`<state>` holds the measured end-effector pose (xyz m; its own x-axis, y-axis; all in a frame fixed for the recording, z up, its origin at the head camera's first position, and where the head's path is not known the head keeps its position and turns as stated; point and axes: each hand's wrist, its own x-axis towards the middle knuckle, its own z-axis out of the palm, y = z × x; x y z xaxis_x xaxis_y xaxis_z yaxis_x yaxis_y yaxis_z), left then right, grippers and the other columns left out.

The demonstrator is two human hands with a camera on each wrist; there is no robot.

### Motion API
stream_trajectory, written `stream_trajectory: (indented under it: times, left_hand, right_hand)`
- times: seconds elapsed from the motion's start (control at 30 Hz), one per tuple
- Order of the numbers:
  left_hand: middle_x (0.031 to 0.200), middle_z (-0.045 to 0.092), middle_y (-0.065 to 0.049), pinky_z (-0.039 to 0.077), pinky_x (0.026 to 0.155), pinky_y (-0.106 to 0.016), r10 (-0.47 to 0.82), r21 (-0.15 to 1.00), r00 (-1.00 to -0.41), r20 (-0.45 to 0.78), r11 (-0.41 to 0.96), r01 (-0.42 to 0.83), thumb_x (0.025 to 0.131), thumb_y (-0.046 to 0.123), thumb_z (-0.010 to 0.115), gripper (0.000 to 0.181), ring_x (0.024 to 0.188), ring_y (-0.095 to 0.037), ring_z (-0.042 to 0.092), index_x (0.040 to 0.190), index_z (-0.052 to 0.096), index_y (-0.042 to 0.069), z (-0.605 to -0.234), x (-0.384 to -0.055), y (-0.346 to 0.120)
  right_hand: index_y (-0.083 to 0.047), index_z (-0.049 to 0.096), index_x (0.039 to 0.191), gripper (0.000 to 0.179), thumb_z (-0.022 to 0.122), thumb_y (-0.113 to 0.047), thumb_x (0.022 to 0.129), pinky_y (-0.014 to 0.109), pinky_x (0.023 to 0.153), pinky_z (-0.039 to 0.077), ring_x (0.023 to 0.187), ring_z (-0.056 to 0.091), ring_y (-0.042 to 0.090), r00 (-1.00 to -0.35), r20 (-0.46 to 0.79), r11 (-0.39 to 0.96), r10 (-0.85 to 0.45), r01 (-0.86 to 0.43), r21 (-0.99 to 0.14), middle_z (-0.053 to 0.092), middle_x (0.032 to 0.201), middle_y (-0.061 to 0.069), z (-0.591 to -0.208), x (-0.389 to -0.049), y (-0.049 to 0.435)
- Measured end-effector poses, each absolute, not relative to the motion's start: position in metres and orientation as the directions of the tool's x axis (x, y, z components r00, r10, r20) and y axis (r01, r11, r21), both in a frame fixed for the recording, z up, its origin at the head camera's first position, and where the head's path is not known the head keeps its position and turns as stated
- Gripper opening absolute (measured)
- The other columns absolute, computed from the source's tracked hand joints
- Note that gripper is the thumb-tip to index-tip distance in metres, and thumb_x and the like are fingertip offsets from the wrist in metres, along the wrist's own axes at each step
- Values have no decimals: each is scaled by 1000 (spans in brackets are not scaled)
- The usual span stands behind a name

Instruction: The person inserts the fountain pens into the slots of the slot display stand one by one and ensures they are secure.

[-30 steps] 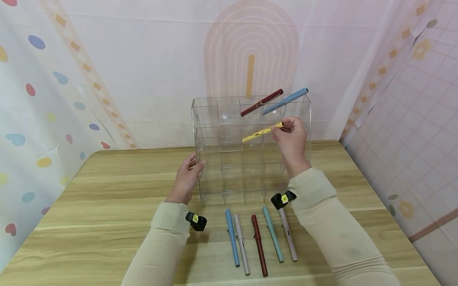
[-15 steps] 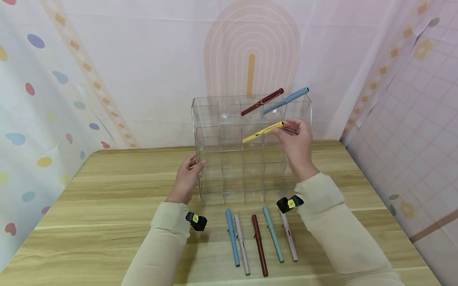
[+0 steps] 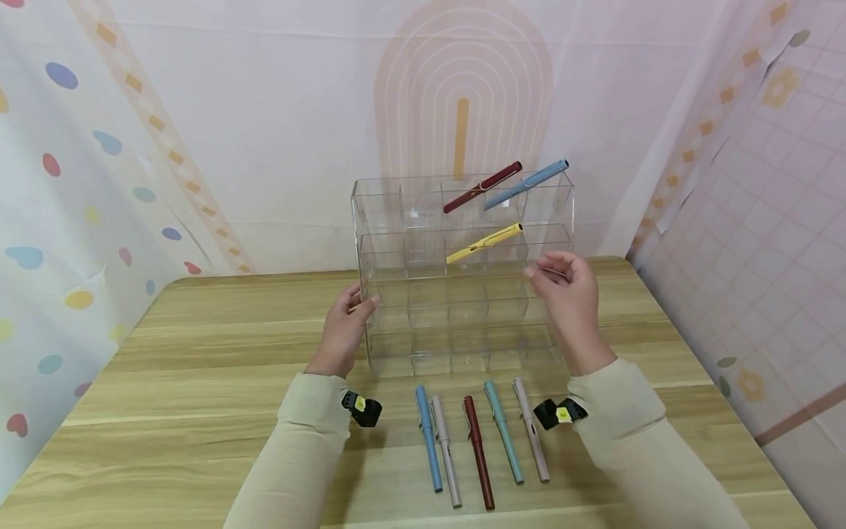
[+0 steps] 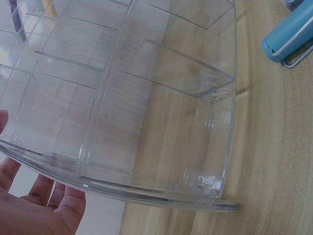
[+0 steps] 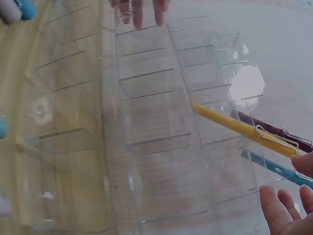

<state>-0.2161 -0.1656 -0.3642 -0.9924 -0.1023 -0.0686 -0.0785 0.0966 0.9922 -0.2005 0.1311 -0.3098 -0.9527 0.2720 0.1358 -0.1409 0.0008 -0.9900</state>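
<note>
A clear acrylic pen rack [image 3: 428,279] with tiers of compartments stands on the table. My left hand [image 3: 345,323] grips its left side wall, thumb inside and fingers outside, as the left wrist view shows [image 4: 41,208]. A yellow pen [image 3: 485,243] leans in the second tier from the top. Above it, a dark red pen [image 3: 483,187] and a light blue pen [image 3: 526,184] lean in the top tier. By the rack's right side is my right hand [image 3: 568,301], holding nothing, its fingers loosely bent. In the right wrist view its fingers [image 5: 276,210] are apart from the yellow pen [image 5: 239,128].
In front of the rack lie a blue pen [image 3: 429,439], a pale lilac pen [image 3: 446,452], a red pen [image 3: 479,453], a teal pen [image 3: 504,432] and another pale lilac pen [image 3: 532,430]. Patterned curtains surround the wooden table [image 3: 218,360].
My right hand has let go of the yellow pen and moved down and right, away from it. The pen stays leaning in the rack. My left hand has kept its grip.
</note>
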Motion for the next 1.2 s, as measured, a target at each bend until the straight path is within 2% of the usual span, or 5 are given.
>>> stream_trajectory:
  times: [0.27, 0.63, 0.83, 1.0, 1.2]
  left_hand:
    - [141, 39, -15, 33, 105, -50, -109, 989, -990, -87, 112, -99, 100, 24, 51, 51, 127, -30, 39, 148, 37, 14, -366, -217, -166]
    - [140, 39, -15, 34, 103, -48, -111, 989, -990, -82, 114, -95, 100, 23, 51, 49, 125, -30, 39, 147, 39, 15, -367, -217, -167]
    - [138, 41, -14, 36, 100, -46, -113, 990, -991, -76, 107, -88, 100, 23, 51, 49, 122, -29, 41, 146, 40, 15, -367, -217, -166]
    - [138, 40, -14, 35, 102, -47, -111, 990, -991, -77, 108, -89, 100, 23, 51, 48, 123, -29, 41, 146, 40, 15, -366, -217, -165]
    - [139, 39, -15, 35, 102, -47, -108, 990, -992, -71, 110, -83, 100, 23, 50, 50, 122, -29, 40, 148, 38, 15, -365, -216, -166]
  right_hand:
    - [-1, 47, 124, 36, 63, -7, 93, 18, 80, 50, 100, 55, 7, -980, 38, 75, 193, -24, -997, 53, 120, 11, -332, -182, 141]
    - [5, 48, 123, 36, 62, -6, 93, 16, 79, 49, 94, 56, 1, -995, 2, 203, 97, 18, -979, 54, 122, 19, -358, -162, 151]
    - [5, 50, 122, 35, 63, -9, 93, 18, 79, 49, 100, 57, 14, -998, -33, 290, 54, 47, -956, 56, 121, 20, -368, -154, 155]
    - [5, 53, 121, 33, 63, -9, 92, 25, 80, 48, 104, 57, 26, -998, -60, 377, 25, 65, -924, 57, 120, 19, -377, -150, 157]
    - [5, 55, 118, 30, 62, -5, 90, 34, 82, 49, 104, 59, 31, -997, -68, 433, -20, 53, -900, 58, 117, 22, -388, -147, 157]
